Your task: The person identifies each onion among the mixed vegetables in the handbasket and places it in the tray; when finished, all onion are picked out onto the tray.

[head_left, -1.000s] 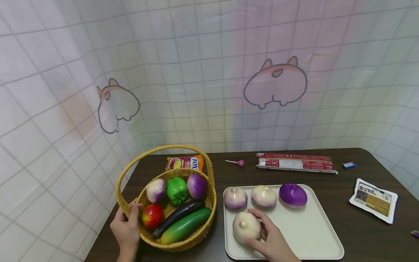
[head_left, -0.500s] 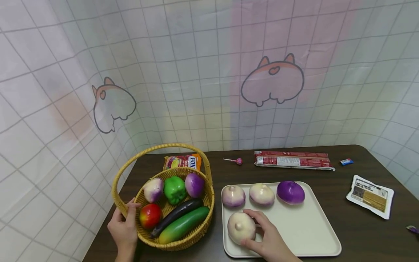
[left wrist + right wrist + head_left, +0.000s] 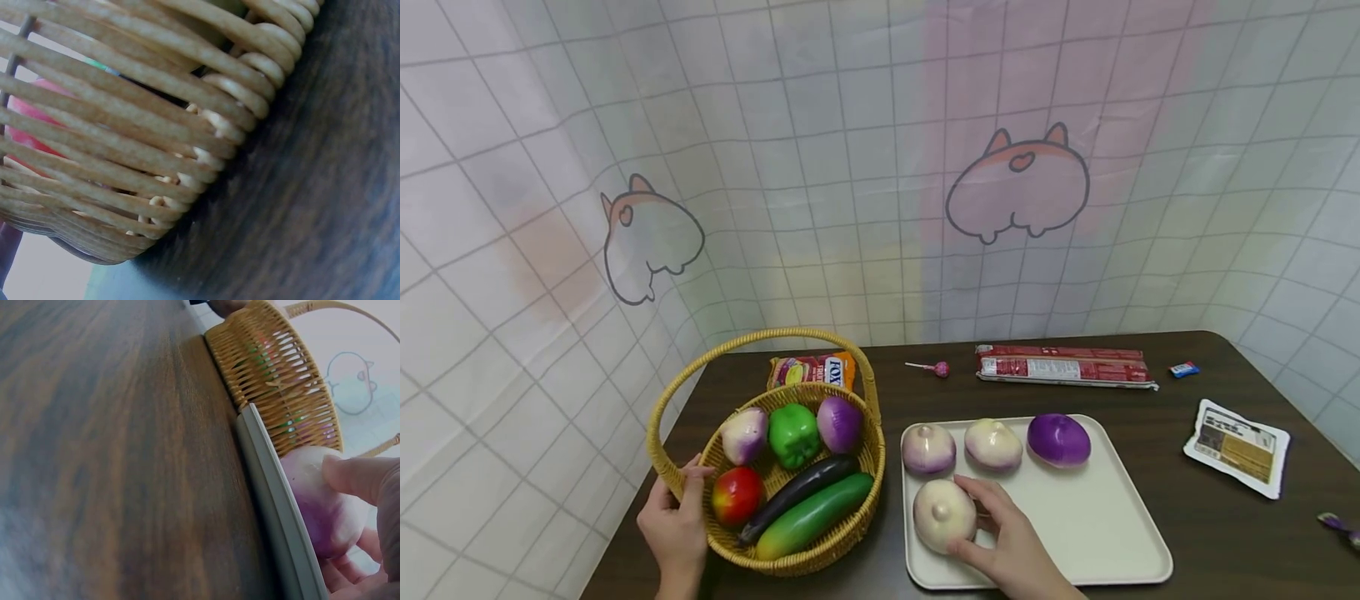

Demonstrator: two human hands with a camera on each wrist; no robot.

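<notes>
My left hand (image 3: pixel 672 529) grips the yellow wicker basket (image 3: pixel 808 562) by its left rim, where the handle joins. In the left wrist view the basket's woven wall (image 3: pixel 119 125) fills the upper left. Inside it lie a green bell pepper (image 3: pixel 794 436), a red-yellow fruit (image 3: pixel 738 496), an eggplant (image 3: pixel 801 497), a green-yellow cucumber-like vegetable (image 3: pixel 817 517) and two purple-toned turnips. My right hand (image 3: pixel 1015 542) holds a white-and-purple turnip (image 3: pixel 942 517) between thumb and fingers, over the left front of the cream tray (image 3: pixel 1075 533). The right wrist view shows this turnip (image 3: pixel 328 506) right at the tray's edge.
Two pale turnips (image 3: pixel 928 450) and a deep purple one (image 3: pixel 1059 441) line the tray's back. Behind stand a FOX'S candy bag (image 3: pixel 811 371), a lollipop (image 3: pixel 940 368) and long red packages (image 3: pixel 1063 367). A small blue candy (image 3: pixel 1184 369) and white pouch (image 3: pixel 1238 448) lie right.
The head view has turned slightly, so everything sits a little further left. Relative to the tray, my right hand and its turnip have shifted slightly left. The left hand keeps its grip on the basket.
</notes>
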